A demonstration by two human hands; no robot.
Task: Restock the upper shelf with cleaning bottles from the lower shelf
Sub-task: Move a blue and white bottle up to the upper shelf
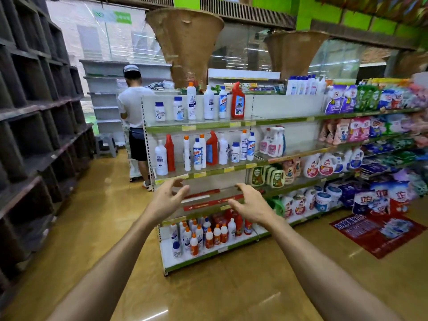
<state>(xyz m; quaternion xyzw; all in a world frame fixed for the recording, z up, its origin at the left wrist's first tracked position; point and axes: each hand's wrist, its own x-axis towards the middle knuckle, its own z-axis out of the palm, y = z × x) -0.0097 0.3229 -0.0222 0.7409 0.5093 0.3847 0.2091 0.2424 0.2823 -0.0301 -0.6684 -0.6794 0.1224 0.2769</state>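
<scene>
Both arms reach forward from the bottom of the view toward a shop shelf unit [148, 144], and both hands are empty with fingers spread and curled, gripping nothing. The left hand [168, 200] and the right hand [251, 205] hang side by side with a clear gap between them, in front of the third shelf [208, 198], which holds only red strips. The hands stand apart from its front edge; whether a fingertip touches it cannot be told. The cleaning bottles [208, 235] to be moved stand crowded on the bottom shelf [196, 257], white and orange ones in rows toward its left end, with a bare white strip along the front lip. On the top shelf [196, 126] a few bottles stand well apart, a red bottle [237, 101] at their right, and to the right of it the board is bare up to the bagged goods [370, 98]. The second shelf [203, 173] carries a fuller row. The glossy floor [208, 286] in front of the unit is open. Dark racks [34, 135] line the aisle's left side. Another person [135, 117] stands at the unit's far left end, back turned. A red mat [377, 232] lies on the floor to the right.
</scene>
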